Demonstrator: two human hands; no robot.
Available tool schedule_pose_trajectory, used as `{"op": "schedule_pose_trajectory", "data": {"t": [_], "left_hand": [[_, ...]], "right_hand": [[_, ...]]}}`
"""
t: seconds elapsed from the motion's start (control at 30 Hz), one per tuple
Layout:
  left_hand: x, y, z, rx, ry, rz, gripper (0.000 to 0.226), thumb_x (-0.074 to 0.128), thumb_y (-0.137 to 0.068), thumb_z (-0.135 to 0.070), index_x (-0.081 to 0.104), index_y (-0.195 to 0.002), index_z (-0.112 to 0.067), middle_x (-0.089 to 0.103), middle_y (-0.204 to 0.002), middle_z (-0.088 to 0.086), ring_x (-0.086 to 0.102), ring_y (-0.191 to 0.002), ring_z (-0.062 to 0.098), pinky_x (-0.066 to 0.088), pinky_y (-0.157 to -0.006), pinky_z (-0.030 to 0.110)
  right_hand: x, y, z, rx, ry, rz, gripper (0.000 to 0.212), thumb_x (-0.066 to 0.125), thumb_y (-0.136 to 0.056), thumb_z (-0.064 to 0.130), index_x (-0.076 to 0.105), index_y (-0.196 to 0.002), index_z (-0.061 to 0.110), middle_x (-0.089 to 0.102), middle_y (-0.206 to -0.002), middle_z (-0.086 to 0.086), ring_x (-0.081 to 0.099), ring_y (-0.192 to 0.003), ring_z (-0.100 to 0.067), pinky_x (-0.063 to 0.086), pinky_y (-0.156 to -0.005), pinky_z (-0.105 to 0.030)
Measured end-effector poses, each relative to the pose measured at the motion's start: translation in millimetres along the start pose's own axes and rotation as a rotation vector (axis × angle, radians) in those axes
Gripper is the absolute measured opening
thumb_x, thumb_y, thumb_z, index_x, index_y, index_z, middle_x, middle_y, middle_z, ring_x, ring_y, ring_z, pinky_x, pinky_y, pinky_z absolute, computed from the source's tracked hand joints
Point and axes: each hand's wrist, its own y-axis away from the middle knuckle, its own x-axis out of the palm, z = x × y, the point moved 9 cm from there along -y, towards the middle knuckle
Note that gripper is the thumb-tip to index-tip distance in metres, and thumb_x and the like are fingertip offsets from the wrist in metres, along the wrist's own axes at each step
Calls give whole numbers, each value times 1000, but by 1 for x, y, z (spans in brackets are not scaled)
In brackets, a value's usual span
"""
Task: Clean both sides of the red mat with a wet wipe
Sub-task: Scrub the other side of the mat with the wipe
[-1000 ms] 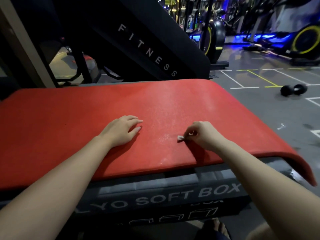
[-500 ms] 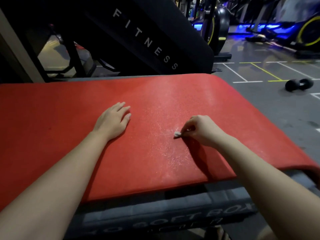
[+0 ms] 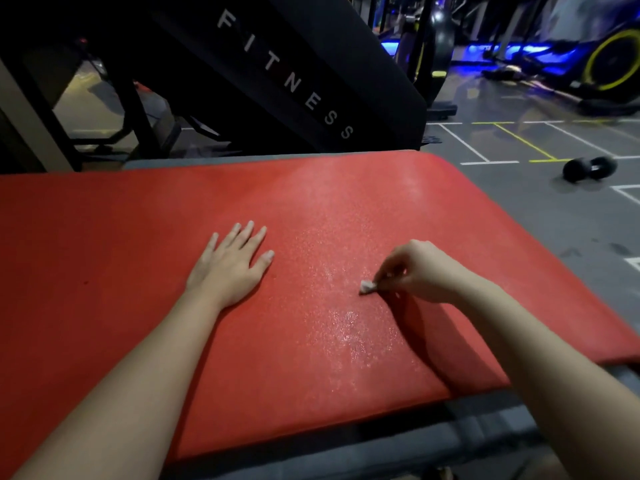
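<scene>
The red mat (image 3: 104,258) lies flat across a grey soft box and fills most of the view. My left hand (image 3: 232,268) rests palm down on it left of centre, fingers straight and slightly spread. My right hand (image 3: 415,271) pinches a small balled-up white wet wipe (image 3: 366,286) and presses it against the mat right of centre. A glistening wet streak (image 3: 349,334) runs on the mat from the wipe toward the near edge.
The grey soft box (image 3: 381,452) shows under the mat's near edge. A black slanted panel marked FITNESS (image 3: 287,77) stands just behind the mat. A black dumbbell (image 3: 589,169) lies on the grey floor at the right. Exercise machines with yellow rings (image 3: 613,60) stand far back.
My left hand flattened and its fingers straightened on the mat. My right hand kept rubbing the wipe over the same spot, and the wet patch has spread. The camera tilted down and closer.
</scene>
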Motion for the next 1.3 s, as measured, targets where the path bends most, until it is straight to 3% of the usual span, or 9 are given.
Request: {"op": "schedule_pose_trajectory", "data": {"t": [0.1,0.27,0.5,0.73,0.83,0.93,1.07,1.17,1.3], "left_hand": [[-2,-1,-1,-2,6,-18,66,16,-100,-65,10,-161,-39,5,-169,-12,-2,-155,7,0,-127,42],[-2,2,-2,-2,11,-22,67,15,-100,-64,10,-161,-39,5,-169,-13,-1,-155,7,1,-127,42],[-3,-1,-1,-2,14,-56,82,-3,-86,-72,11,-161,-40,8,-169,-13,1,-155,7,3,-127,41],[-6,-2,-1,7,45,-71,80,0,-88,-72,15,-160,-40,12,-169,-12,3,-155,8,3,-127,42],[-6,-2,0,2,46,-74,79,1,-89,-72,16,-160,-41,13,-168,-13,3,-155,7,3,-127,42],[-5,-5,1,-1,48,-91,76,5,-91,-72,20,-159,-41,17,-168,-13,6,-155,8,4,-127,43],[-4,-3,0,1,33,-75,75,4,-92,-71,16,-159,-42,14,-168,-13,4,-155,7,3,-127,43],[-5,-4,1,-5,39,-65,75,3,-92,-72,14,-159,-42,12,-168,-14,2,-155,6,3,-127,43],[-4,-3,0,2,41,-45,75,3,-92,-72,15,-159,-42,12,-168,-14,1,-155,6,3,-127,43]], "right_hand": [[3,0,5,-23,44,76,11,80,-77,39,79,-87,34,69,-76,10,61,-71,-4,44,-63,-23],[-11,-44,-6,26,-52,-276,12,79,-83,25,80,-92,18,62,-82,1,60,-78,-20,38,-68,-27],[-6,-56,-4,-61,77,104,9,80,-81,35,80,-89,32,69,-78,14,58,-67,4,39,-59,-11],[-23,-139,-18,24,10,-222,12,77,-85,24,80,-96,20,65,-82,2,65,-82,-22,37,-64,-25],[-23,-145,-27,29,1,-80,9,79,-82,35,80,-88,28,70,-73,8,66,-71,-12,41,-55,-17],[-18,-144,-27,-4,-6,134,5,81,-79,38,79,-81,34,73,-73,9,67,-71,-13,50,-64,-29],[-34,-185,-33,32,-28,-103,8,78,-83,31,79,-89,26,73,-78,4,67,-75,-13,42,-58,-22],[-34,-216,-34,73,-12,-260,13,74,-86,20,79,-97,16,74,-91,-9,67,-84,-24,40,-68,-23],[-33,-230,-36,124,26,-17,9,78,-78,19,81,-87,21,74,-75,-4,63,-67,-15,42,-61,-23]]}}
